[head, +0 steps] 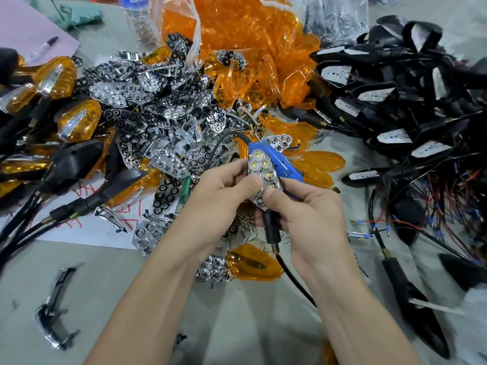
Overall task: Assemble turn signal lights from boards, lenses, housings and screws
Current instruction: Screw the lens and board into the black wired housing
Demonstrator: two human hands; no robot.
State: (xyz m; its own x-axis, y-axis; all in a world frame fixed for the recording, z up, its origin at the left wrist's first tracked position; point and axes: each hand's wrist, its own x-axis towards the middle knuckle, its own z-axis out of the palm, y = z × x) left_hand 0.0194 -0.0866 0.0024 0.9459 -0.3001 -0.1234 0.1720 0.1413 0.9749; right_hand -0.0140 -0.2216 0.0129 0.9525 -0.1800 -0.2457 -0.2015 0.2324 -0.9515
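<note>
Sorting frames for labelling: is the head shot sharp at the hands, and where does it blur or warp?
Head view: sharp on the chrome reflector held by the left hand and right hand; smeared toward the edges, as at the chrome bracket lower left; wide-angle warp stretches the forearms; even light.
</note>
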